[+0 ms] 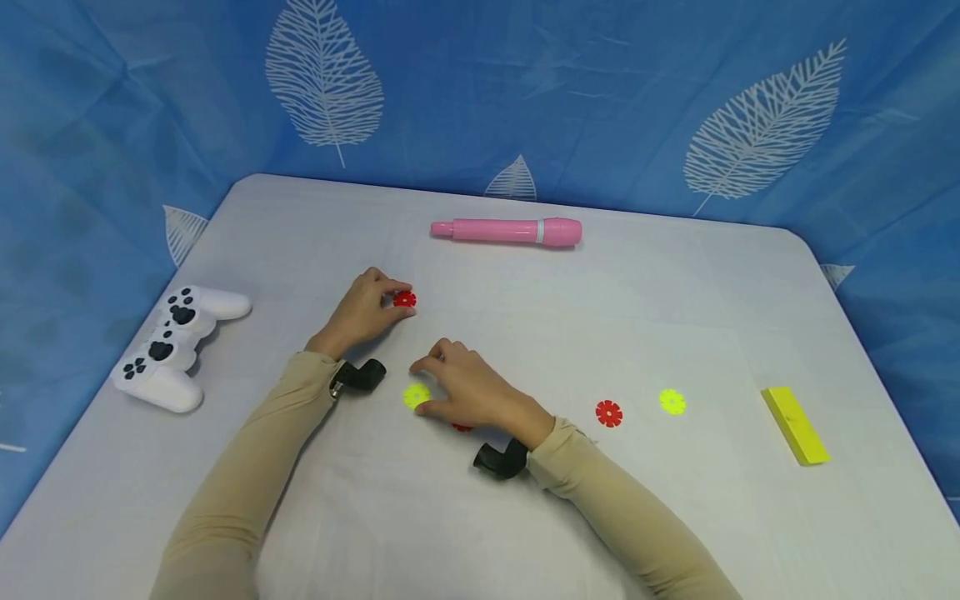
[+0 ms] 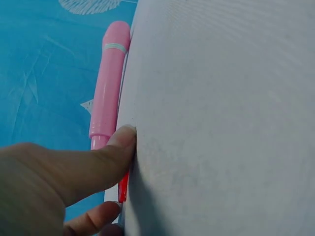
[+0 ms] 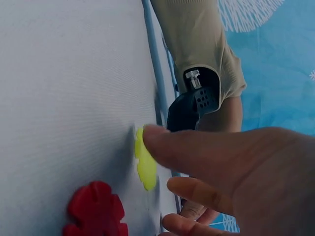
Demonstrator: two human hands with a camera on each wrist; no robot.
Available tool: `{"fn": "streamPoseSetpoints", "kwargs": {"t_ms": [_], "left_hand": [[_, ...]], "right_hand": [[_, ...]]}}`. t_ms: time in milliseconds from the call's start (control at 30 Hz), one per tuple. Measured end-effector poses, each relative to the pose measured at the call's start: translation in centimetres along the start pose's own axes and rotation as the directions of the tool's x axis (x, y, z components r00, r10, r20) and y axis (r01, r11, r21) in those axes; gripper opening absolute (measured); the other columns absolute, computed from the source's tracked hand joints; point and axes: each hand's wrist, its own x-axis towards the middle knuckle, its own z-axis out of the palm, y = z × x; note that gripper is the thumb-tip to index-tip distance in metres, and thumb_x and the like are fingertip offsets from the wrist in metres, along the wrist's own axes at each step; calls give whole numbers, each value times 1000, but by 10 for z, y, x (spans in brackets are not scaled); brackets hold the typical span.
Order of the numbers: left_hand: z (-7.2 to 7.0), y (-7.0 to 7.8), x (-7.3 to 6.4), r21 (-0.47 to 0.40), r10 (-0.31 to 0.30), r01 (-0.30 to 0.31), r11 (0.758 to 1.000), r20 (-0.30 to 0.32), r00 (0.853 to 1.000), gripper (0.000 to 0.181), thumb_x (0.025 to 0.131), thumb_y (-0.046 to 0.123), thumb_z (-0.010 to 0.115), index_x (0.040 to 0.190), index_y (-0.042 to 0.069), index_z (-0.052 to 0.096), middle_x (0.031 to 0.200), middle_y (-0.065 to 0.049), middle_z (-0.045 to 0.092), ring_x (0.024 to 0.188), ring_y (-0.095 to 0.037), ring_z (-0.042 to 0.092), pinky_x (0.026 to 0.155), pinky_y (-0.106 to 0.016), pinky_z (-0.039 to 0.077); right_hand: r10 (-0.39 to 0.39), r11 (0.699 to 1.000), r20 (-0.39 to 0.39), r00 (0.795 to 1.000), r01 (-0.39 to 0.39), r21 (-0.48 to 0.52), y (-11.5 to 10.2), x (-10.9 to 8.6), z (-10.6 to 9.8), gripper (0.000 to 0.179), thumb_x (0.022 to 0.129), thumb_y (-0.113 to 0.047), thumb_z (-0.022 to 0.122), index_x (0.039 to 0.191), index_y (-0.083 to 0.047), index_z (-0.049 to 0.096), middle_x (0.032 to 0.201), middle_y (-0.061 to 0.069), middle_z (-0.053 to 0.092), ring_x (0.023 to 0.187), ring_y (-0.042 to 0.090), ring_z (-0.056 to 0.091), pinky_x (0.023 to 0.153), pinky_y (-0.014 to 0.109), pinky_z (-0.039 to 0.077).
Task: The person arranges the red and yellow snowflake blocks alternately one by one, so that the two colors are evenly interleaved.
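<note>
My left hand [image 1: 365, 308] is left of the middle of the table, thumb and index finger at opposite edges of a red notched disc [image 1: 405, 299], pinching it close to the tabletop. In the left wrist view the thumb hides part of that red disc [image 2: 123, 189]. Nearer the front, my right hand [image 1: 474, 389] reaches over a yellow notched disc [image 1: 416, 396], its thumb tip at the disc's edge and the other fingers spread apart from it. A second red disc [image 3: 97, 210] lies below that yellow one [image 3: 146, 164] in the right wrist view; the hand mostly covers it in the head view.
Another red disc [image 1: 609, 413] and yellow disc [image 1: 672, 402] lie to the right, before a yellow block [image 1: 795, 425]. At the back is a pink microphone [image 1: 506, 232]. A white game controller [image 1: 180, 346] sits by the left edge. Blue leaf-print cloth [image 1: 600, 100] hangs behind the white table.
</note>
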Motion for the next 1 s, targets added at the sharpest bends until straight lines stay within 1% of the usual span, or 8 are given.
{"fn": "streamPoseSetpoints", "kwargs": {"t_ms": [133,200,300,400,500,633,767,1000], "left_hand": [[0,0,0,-17,3,-3,1000,-12,1000,40,81,25,68,116,7,62,102,-15,47,89,-24,42,74,-34,38],[0,0,0,-24,9,-9,1000,-25,1000,40,80,26,69,114,7,62,105,-15,47,94,-26,41,77,-36,39],[1,-2,0,-22,26,-27,999,-44,999,38,80,26,69,112,7,64,117,-17,46,109,-32,39,89,-43,36],[1,-5,1,-15,36,-36,999,-43,998,37,80,27,69,111,7,64,135,-18,40,128,-37,31,103,-50,25],[1,-7,2,-28,30,-30,999,-16,999,37,81,27,67,112,7,62,144,-18,32,137,-36,21,110,-53,14],[2,-8,2,-47,28,-27,998,7,1000,36,82,26,66,112,7,60,147,-17,29,140,-33,15,113,-52,9],[3,-8,1,-52,46,-46,998,2,999,37,82,26,66,113,7,59,146,-17,30,139,-34,16,113,-53,9],[4,-9,0,-27,100,-100,995,1,995,41,83,27,65,117,4,58,143,-14,37,138,-33,20,112,-54,10]], "right_hand": [[-11,1000,-17,1000,11,-22,-1,-1,2,44,79,-33,68,118,-16,57,115,5,49,103,18,47,82,31,41],[-13,1000,-27,1000,13,-28,-1,-1,3,42,80,-32,68,117,-15,58,114,6,48,101,18,46,80,30,40],[-15,999,-42,999,13,-30,-1,0,4,40,80,-30,68,115,-14,59,114,6,49,100,18,46,78,29,39],[-11,1000,-53,999,10,-22,-2,0,5,38,79,-29,69,113,-14,60,112,6,49,99,18,46,78,29,39],[0,1000,-57,998,-1,-1,-3,0,5,37,79,-28,69,112,-13,61,111,6,49,99,18,46,78,29,40],[21,999,-52,998,-19,39,-4,-1,6,34,78,-26,70,109,-13,62,109,6,49,98,18,46,81,30,40],[37,996,-43,998,-33,79,-4,0,8,32,78,-23,70,107,-12,64,107,5,50,97,17,47,82,30,41],[29,997,-52,998,-26,70,-4,0,10,32,78,-23,70,107,-12,64,108,4,51,98,17,48,81,29,41]]}}
